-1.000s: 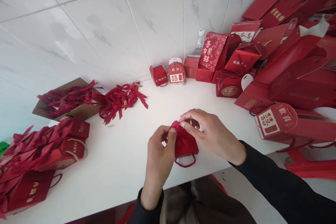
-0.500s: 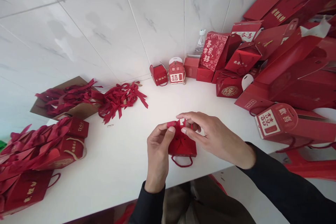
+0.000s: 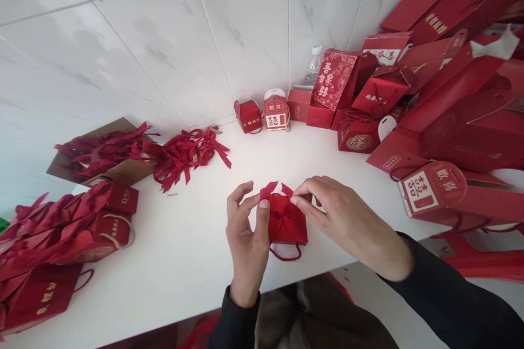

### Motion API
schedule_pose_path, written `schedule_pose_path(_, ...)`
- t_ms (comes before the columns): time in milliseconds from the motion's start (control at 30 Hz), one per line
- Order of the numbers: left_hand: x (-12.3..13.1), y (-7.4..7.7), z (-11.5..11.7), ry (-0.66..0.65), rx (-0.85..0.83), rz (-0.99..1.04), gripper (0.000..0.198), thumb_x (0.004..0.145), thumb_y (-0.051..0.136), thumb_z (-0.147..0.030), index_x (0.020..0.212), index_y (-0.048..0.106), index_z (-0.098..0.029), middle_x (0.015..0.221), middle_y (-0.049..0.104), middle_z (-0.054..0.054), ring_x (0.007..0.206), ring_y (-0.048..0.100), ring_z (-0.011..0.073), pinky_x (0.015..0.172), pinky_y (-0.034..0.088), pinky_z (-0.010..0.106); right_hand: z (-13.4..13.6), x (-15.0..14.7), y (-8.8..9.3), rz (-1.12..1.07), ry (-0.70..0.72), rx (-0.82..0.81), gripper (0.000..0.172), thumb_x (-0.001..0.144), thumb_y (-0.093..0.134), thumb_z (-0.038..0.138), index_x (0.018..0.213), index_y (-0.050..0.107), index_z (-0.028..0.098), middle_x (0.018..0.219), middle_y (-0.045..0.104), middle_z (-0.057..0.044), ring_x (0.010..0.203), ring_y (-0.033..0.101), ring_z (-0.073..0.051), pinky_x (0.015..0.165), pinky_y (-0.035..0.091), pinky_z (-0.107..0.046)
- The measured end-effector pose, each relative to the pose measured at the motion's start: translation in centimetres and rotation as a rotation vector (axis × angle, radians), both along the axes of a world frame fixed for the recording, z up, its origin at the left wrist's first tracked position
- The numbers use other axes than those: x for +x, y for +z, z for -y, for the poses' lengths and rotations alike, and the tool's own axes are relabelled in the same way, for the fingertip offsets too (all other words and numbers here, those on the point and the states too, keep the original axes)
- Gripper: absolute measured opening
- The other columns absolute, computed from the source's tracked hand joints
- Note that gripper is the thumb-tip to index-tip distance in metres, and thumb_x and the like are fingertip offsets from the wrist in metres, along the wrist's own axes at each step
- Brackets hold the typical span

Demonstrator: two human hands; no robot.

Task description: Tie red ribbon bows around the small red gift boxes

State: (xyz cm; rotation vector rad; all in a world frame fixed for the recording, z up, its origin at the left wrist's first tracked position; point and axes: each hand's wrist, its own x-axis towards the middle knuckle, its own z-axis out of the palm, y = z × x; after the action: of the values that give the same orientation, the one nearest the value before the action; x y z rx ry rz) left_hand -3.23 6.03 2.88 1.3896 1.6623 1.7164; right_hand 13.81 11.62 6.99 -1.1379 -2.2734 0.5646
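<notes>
A small red gift bag (image 3: pixel 287 225) with a red cord handle lies on the white table (image 3: pixel 192 251) near its front edge. A red ribbon (image 3: pixel 275 190) sticks out at its top in two tails. My left hand (image 3: pixel 244 234) pinches the bag's left top corner between thumb and forefinger, the other fingers spread. My right hand (image 3: pixel 339 217) pinches the ribbon at the bag's right top corner. Both sleeves are black.
Loose red ribbons (image 3: pixel 186 154) lie at the back left, partly on brown cardboard (image 3: pixel 123 172). Finished red bags (image 3: pixel 65 234) are stacked at the left edge. Many red boxes and bags (image 3: pixel 429 98) crowd the right side, with a plastic bottle (image 3: pixel 313 65) by the tiled wall.
The bag has been laid flatter on the table. The ribbon tails now stand free above it, and both hands have shifted outward to the bag's top corners.
</notes>
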Motion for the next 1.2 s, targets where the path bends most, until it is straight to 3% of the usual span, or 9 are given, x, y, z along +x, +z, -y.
schedule_pose_path(200,-0.1,0.1,0.2,0.114,-0.141,0.230,0.033,0.090,0.066,-0.040,0.066,0.060,-0.020,0.118,0.069,0.004,0.113,0.063,0.0227,0.098,0.047,0.038,1.0,0.5,-0.4,0.020,-0.141,-0.045,0.007,0.101,0.053,0.026,0.094,0.053,0.023,0.085,0.065,0.000,0.074,0.062,-0.020,0.066,0.046,-0.035)
schedule_pose_path(267,-0.1,0.0,0.3,0.135,-0.165,0.295,0.037,0.090,0.066,-0.040,0.061,0.056,-0.019,0.115,0.071,0.004,0.106,0.065,0.0215,0.093,0.049,0.036,1.2,0.7,-0.5,0.003,-0.114,-0.100,0.007,0.100,0.053,0.024,0.095,0.056,0.024,0.086,0.066,0.001,0.076,0.064,-0.019,0.068,0.048,-0.034)
schedule_pose_path(433,0.0,0.0,0.5,0.054,-0.155,0.319,0.033,0.091,0.065,-0.039,0.065,0.062,-0.020,0.104,0.076,0.003,0.102,0.067,0.0214,0.089,0.050,0.035,1.3,0.9,-0.1,-0.050,-0.028,-0.232,0.008,0.092,0.064,0.018,0.096,0.064,0.025,0.094,0.072,0.001,0.074,0.066,-0.016,0.067,0.051,-0.030)
schedule_pose_path(567,-0.2,-0.3,0.4,-0.044,-0.080,0.374,0.036,0.090,0.068,-0.032,0.059,0.055,-0.019,0.118,0.074,0.005,0.120,0.063,0.0254,0.102,0.046,0.040,1.3,1.2,-0.6,-0.027,-0.013,-0.109,0.012,0.093,0.059,0.014,0.097,0.063,0.024,0.096,0.071,-0.002,0.083,0.067,-0.019,0.074,0.053,-0.033)
schedule_pose_path(700,-0.3,-0.6,0.2,-0.167,-0.014,0.443,0.029,0.095,0.063,-0.031,0.068,0.060,-0.021,0.092,0.077,0.002,0.107,0.069,0.0219,0.107,0.044,0.042,1.5,1.5,-1.2,0.060,-0.081,0.073,0.012,0.099,0.051,0.019,0.091,0.059,0.023,0.089,0.065,-0.006,0.087,0.062,-0.025,0.076,0.051,-0.041)
schedule_pose_path(800,0.1,-0.4,0.2,-0.176,-0.089,0.388,0.014,0.095,0.062,-0.035,0.088,0.067,-0.024,0.087,0.074,0.000,0.090,0.069,0.0170,0.091,0.051,0.033,1.6,1.3,-0.9,0.103,-0.046,0.065,0.013,0.100,0.050,0.019,0.091,0.059,0.022,0.088,0.064,-0.006,0.085,0.060,-0.026,0.075,0.050,-0.042)
schedule_pose_path(900,0.5,0.2,0.1,-0.195,-0.202,0.266,0.017,0.095,0.062,-0.038,0.100,0.069,-0.023,0.087,0.072,0.002,0.081,0.067,0.0159,0.076,0.052,0.028,1.2,0.7,0.0,0.003,0.065,-0.053,0.015,0.100,0.050,0.014,0.095,0.061,0.022,0.093,0.067,-0.004,0.089,0.064,-0.022,0.079,0.051,-0.038)
schedule_pose_path(1100,0.5,1.6,-0.3,-0.367,-0.328,0.037,0.023,0.094,0.059,-0.033,0.112,0.070,-0.023,0.092,0.073,0.005,0.081,0.064,0.0190,0.073,0.049,0.030,-0.1,-0.7,1.2,-0.196,0.057,-0.225,0.011,0.096,0.056,0.015,0.097,0.062,0.024,0.097,0.073,0.001,0.084,0.069,-0.016,0.073,0.053,-0.029)
schedule_pose_path(1200,0.2,1.9,-0.5,-0.407,-0.343,-0.090,0.017,0.091,0.064,-0.035,0.100,0.073,-0.023,0.083,0.071,0.003,0.078,0.060,0.0188,0.074,0.046,0.031,-0.4,-0.8,1.2,-0.230,0.099,-0.232,0.012,0.096,0.056,0.016,0.095,0.064,0.025,0.097,0.074,0.001,0.087,0.070,-0.017,0.078,0.055,-0.030)
